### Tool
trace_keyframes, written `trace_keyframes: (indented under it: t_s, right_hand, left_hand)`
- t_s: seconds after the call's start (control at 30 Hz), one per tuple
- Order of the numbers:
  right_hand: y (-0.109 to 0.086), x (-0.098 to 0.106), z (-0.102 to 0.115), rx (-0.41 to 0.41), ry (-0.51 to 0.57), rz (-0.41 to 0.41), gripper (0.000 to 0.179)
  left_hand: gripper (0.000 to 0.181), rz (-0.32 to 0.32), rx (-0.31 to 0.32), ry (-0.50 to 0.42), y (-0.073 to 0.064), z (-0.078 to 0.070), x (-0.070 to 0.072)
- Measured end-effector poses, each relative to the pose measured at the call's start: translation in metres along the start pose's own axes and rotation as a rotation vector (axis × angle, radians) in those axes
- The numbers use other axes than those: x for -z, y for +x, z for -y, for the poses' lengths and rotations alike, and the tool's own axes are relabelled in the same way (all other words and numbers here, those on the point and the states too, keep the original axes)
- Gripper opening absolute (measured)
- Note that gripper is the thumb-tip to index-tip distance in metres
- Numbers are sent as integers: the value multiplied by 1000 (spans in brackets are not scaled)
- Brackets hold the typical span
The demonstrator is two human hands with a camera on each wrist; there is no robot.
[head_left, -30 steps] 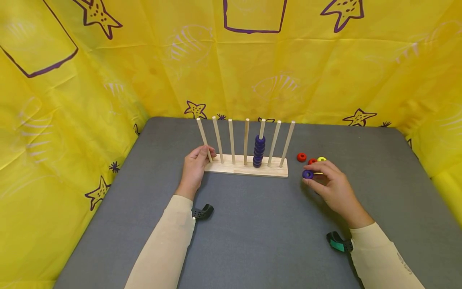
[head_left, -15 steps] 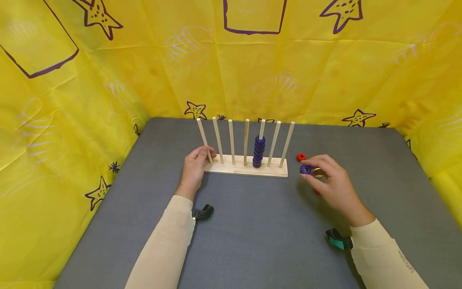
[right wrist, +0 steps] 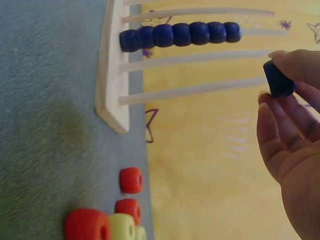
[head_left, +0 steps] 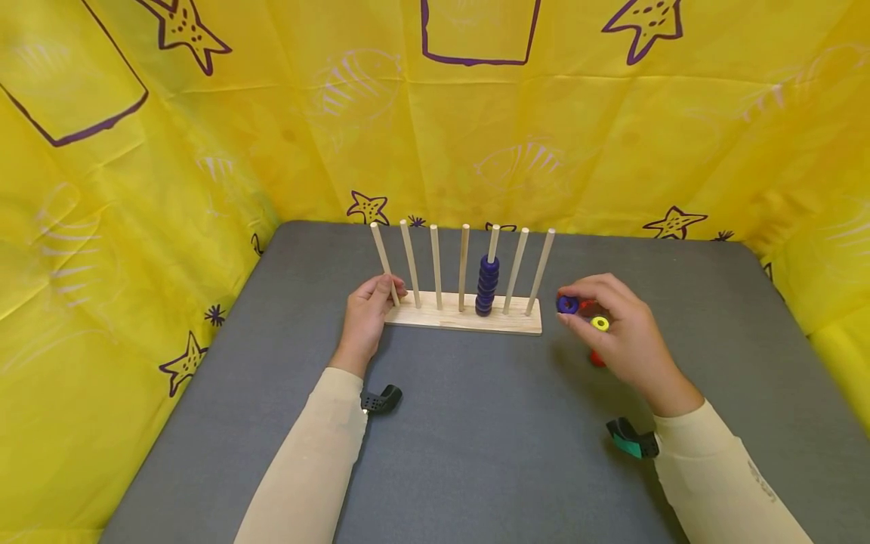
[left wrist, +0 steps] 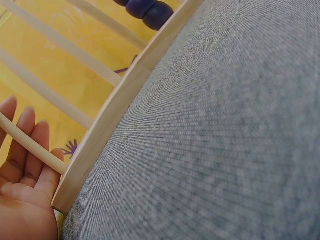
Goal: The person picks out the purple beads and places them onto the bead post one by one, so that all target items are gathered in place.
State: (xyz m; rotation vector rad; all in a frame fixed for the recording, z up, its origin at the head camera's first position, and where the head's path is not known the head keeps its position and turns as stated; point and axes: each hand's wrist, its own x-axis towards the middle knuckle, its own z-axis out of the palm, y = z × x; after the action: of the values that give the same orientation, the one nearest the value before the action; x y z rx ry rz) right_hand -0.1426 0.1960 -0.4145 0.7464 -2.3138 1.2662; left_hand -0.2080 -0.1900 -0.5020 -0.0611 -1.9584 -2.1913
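A wooden peg rack (head_left: 469, 323) with a row of upright pegs stands on the table. My left hand (head_left: 367, 317) holds its left end, thumb and fingers about the base of the leftmost peg (head_left: 380, 248). In the left wrist view, the fingers (left wrist: 36, 150) lie behind that peg. Several dark blue beads (head_left: 487, 287) are stacked on the third peg from the right. Just right of the rack, my right hand (head_left: 628, 332) pinches a blue bead (right wrist: 279, 81) between thumb and fingertips, raised above the table.
Beneath the right hand lie loose beads, among them a yellow bead (right wrist: 121, 227) and a red bead (right wrist: 131, 180). The grey table (head_left: 476, 431) is backed by a yellow printed cloth (head_left: 292, 143). Its other pegs, such as the rightmost peg (head_left: 541, 268), are bare.
My right hand has moved slightly up and left with the blue bead, nearer the rack's right end. The left hand and the rack have stayed in place.
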Motion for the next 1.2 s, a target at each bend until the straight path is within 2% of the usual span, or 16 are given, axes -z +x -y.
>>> trace_keyframes:
  t_s: [0.17, 0.77, 1.2]
  right_hand:
    - [9, 0, 8, 25, 4, -6, 42]
    - [45, -4, 36, 195, 40, -7, 42]
    - [68, -14, 49, 271, 27, 12, 39]
  left_hand:
    - [46, 0, -2, 4, 0, 1, 0]
    - [44, 3, -6, -1, 1, 1, 0]
    - [40, -8, 1, 6, 1, 1, 0]
